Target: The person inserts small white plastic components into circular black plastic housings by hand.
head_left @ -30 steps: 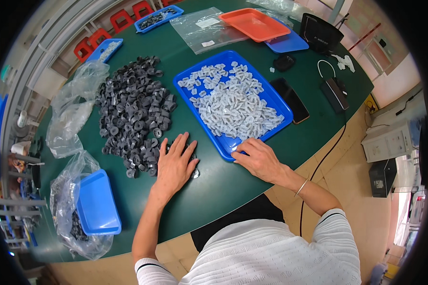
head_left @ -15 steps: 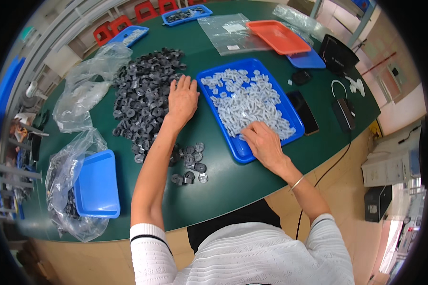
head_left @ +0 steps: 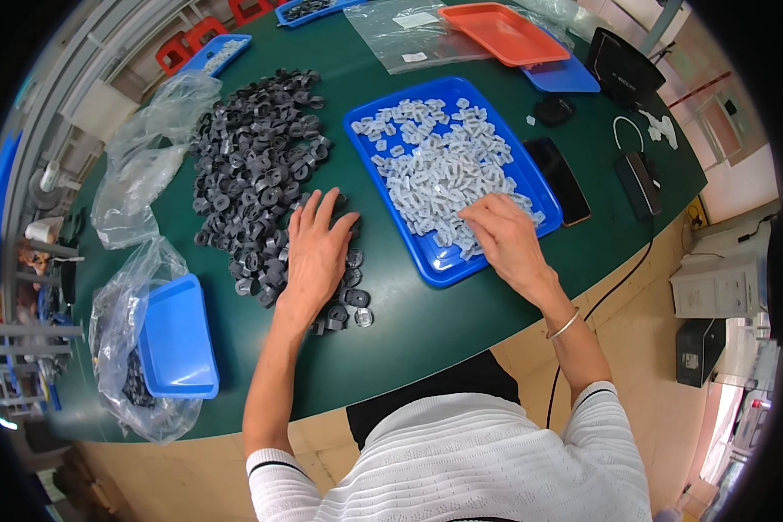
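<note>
My left hand (head_left: 316, 259) lies over the near right edge of a heap of dark grey plastic parts (head_left: 257, 165), its fingers spread and touching parts there. Some of these parts are small and ring-like. Beside its wrist sit several loose dark parts (head_left: 355, 297), apart from the heap. My right hand (head_left: 509, 241) is at the near right of a blue tray (head_left: 441, 274), over many small whitish plastic pieces (head_left: 444, 178). Its thumb and fingertips are pressed together among those pieces; whatever is between them is hidden.
Right of the tray lies a black phone (head_left: 558, 180), with a black corded device (head_left: 639, 187) beyond it. An orange tray (head_left: 505, 35) sits at the back. Clear plastic bags (head_left: 139, 200) and an inclined light-blue tray (head_left: 180, 339) occupy the left side.
My left hand has come nearer along the dark heap, its fingers spreading wider. My right hand stays at the tray's near right, pinching. The whole view has shifted slightly.
</note>
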`<action>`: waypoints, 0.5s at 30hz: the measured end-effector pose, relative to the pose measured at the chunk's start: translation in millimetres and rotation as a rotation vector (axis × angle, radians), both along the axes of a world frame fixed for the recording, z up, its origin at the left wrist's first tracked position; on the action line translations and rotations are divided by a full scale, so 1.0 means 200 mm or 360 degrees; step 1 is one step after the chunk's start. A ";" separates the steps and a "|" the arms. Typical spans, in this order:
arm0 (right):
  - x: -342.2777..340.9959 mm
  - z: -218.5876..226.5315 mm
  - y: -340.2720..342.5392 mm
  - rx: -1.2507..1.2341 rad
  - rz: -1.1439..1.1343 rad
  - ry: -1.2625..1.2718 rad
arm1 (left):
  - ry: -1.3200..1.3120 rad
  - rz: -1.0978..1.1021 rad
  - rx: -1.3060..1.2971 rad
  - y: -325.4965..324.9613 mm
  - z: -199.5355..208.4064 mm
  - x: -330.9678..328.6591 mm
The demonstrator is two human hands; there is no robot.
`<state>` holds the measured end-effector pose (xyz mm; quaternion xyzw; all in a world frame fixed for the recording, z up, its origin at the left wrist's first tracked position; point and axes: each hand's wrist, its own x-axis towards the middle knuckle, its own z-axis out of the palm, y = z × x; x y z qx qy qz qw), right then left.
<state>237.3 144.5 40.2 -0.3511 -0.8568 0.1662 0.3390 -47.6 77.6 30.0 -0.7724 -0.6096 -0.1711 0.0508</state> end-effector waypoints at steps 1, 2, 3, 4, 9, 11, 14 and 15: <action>-0.01 -0.01 0.00 -0.0008 -0.0009 -0.0003 | -0.0116 0.0008 0.0031 -0.01 -0.01 0.00; -0.03 -0.01 -0.02 0.0008 0.0019 -0.0066 | -0.0122 0.0008 0.0025 -0.02 -0.01 0.00; -0.05 -0.01 -0.03 0.0025 0.0047 -0.0130 | -0.0106 0.0010 0.0027 -0.03 -0.02 0.01; -0.06 -0.01 -0.04 0.0022 0.0047 -0.0135 | -0.0088 0.0014 0.0030 -0.04 -0.02 0.01; -0.14 -0.02 -0.05 0.0033 -0.0026 -0.0344 | -0.0074 0.0022 0.0095 -0.01 0.01 0.04; -0.15 -0.03 -0.05 0.0017 -0.0020 -0.0280 | -0.0170 -0.0031 0.0133 -0.02 0.00 0.04; -0.11 -0.01 -0.05 -0.0134 0.0001 -0.0066 | -0.0466 0.0018 0.0123 -0.08 0.03 0.02; -0.10 0.00 -0.06 -0.0271 0.0008 0.0084 | -0.0564 0.0023 0.0188 -0.09 0.05 0.03</action>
